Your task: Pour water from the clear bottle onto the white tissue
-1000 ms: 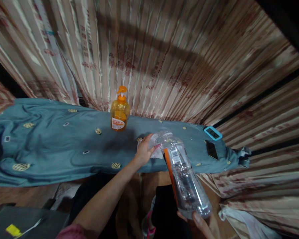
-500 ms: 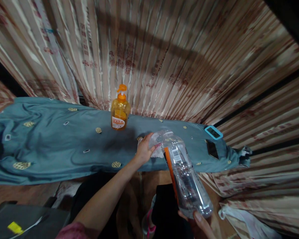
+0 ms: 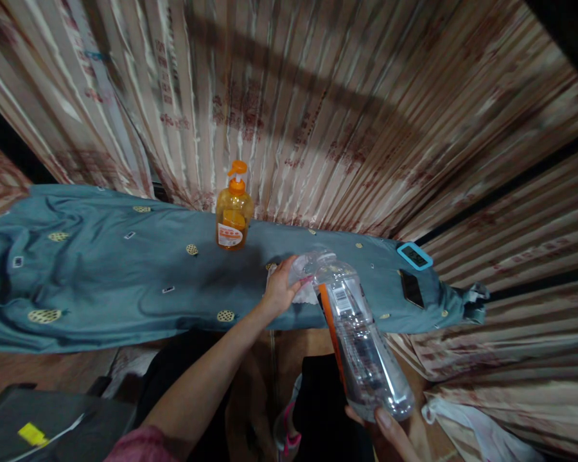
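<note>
My left hand (image 3: pixel 280 289) is closed around a small clear plastic container (image 3: pixel 302 264), whose exact shape is hard to make out. Its rim meets the neck of a large clear plastic bottle (image 3: pixel 359 333) with an orange-edged label and a barcode. That bottle is tilted, neck toward the wall curtain and base toward me. At the base, my right hand (image 3: pixel 390 433) grips it, with the thumb on top and most fingers hidden. Some white tissue (image 3: pixel 306 295) lies under the left hand on the cloth-covered surface.
An orange pump bottle (image 3: pixel 233 218) stands upright on the teal cloth (image 3: pixel 101 269). At the right end are a blue-framed digital clock (image 3: pixel 415 256) and a dark phone (image 3: pixel 411 289). Pleated curtain (image 3: pixel 279 115) rises behind. A dark stool (image 3: pixel 52 423) is at lower left.
The view has shifted very slightly. Both hands keep their holds, and the large bottle stays tilted against the small container.
</note>
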The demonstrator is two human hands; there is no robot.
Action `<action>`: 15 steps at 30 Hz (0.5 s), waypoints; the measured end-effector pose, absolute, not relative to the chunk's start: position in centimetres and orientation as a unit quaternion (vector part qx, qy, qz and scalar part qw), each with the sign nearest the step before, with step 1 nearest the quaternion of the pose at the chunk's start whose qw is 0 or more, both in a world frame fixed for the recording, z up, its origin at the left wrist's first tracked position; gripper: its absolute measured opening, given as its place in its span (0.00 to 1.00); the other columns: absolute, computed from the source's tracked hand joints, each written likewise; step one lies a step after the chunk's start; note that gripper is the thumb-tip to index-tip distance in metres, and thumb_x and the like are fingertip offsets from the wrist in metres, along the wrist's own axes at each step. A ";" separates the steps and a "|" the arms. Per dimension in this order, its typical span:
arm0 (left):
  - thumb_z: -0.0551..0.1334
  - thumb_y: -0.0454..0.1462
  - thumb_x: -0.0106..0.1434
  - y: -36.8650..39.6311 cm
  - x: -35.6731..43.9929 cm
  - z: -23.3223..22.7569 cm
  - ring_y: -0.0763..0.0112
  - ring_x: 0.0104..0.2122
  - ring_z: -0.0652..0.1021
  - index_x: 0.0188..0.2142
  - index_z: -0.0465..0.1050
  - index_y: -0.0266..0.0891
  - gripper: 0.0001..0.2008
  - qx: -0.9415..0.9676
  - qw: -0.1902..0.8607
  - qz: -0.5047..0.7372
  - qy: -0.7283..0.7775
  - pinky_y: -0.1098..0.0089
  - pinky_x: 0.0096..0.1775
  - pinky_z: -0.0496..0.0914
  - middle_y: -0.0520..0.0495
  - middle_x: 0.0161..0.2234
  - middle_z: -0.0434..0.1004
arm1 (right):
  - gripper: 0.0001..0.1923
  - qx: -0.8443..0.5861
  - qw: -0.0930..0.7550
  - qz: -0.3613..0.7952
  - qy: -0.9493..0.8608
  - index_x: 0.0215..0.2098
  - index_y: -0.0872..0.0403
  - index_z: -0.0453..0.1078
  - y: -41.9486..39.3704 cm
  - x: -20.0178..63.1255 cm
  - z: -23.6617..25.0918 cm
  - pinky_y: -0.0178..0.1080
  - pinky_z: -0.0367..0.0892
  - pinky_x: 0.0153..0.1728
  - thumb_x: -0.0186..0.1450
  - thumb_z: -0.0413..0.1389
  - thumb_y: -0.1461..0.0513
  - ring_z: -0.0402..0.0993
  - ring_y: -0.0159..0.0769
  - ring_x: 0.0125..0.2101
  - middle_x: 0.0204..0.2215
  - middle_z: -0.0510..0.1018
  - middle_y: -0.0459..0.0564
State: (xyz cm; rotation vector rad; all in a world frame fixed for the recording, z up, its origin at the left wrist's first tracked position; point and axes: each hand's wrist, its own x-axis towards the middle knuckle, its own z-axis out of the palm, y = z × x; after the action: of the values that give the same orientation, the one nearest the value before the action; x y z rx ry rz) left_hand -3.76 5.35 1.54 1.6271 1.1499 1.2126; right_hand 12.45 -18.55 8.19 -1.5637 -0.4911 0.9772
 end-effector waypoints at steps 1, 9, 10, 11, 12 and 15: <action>0.67 0.35 0.58 5.4 -3.8 1.4 0.54 0.55 0.75 0.58 0.68 0.39 0.28 0.641 0.393 0.480 0.453 0.54 0.60 0.67 0.40 0.55 0.75 | 0.44 -0.669 0.577 0.417 -0.212 0.57 0.53 0.70 -18.5 12.5 8.2 0.56 0.76 0.40 0.46 0.73 0.47 0.84 0.57 0.32 0.29 0.85 0.56; 0.67 0.32 0.57 5.5 -3.7 1.3 0.54 0.55 0.75 0.58 0.68 0.40 0.28 0.642 0.388 0.479 0.456 0.54 0.60 0.67 0.41 0.55 0.75 | 0.42 -0.662 0.568 0.429 -0.235 0.58 0.53 0.69 -18.5 12.7 8.3 0.55 0.75 0.41 0.49 0.72 0.48 0.84 0.55 0.33 0.28 0.86 0.54; 0.67 0.32 0.57 5.5 -3.7 1.3 0.54 0.56 0.75 0.58 0.68 0.39 0.28 0.642 0.386 0.479 0.457 0.54 0.60 0.67 0.41 0.55 0.75 | 0.42 -0.665 0.565 0.428 -0.234 0.58 0.53 0.69 -18.5 12.8 8.3 0.55 0.75 0.41 0.49 0.72 0.47 0.84 0.56 0.33 0.29 0.86 0.54; 0.67 0.32 0.57 5.5 -3.7 1.4 0.54 0.56 0.75 0.58 0.68 0.39 0.28 0.643 0.385 0.479 0.457 0.53 0.60 0.67 0.40 0.55 0.75 | 0.43 -0.669 0.562 0.427 -0.233 0.58 0.53 0.69 -18.6 12.8 8.2 0.56 0.75 0.42 0.49 0.72 0.47 0.84 0.56 0.33 0.29 0.86 0.55; 0.66 0.32 0.57 5.4 -3.7 1.4 0.54 0.56 0.75 0.58 0.68 0.39 0.28 0.645 0.383 0.478 0.457 0.53 0.60 0.67 0.40 0.55 0.75 | 0.43 -0.671 0.560 0.425 -0.234 0.58 0.54 0.70 -18.6 12.8 8.2 0.56 0.74 0.42 0.49 0.72 0.47 0.84 0.56 0.33 0.29 0.86 0.55; 0.66 0.31 0.57 5.4 -3.8 1.4 0.54 0.56 0.75 0.58 0.67 0.39 0.28 0.648 0.379 0.478 0.455 0.53 0.61 0.67 0.40 0.56 0.75 | 0.41 -0.674 0.556 0.423 -0.239 0.57 0.54 0.71 -18.7 12.9 8.0 0.57 0.73 0.45 0.49 0.72 0.47 0.83 0.56 0.34 0.27 0.85 0.54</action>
State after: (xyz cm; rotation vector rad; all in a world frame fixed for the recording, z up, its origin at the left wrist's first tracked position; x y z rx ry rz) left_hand -3.79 5.43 1.39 1.6565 1.1622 1.2218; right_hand 12.89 -18.74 7.96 -1.5922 -0.5639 0.9985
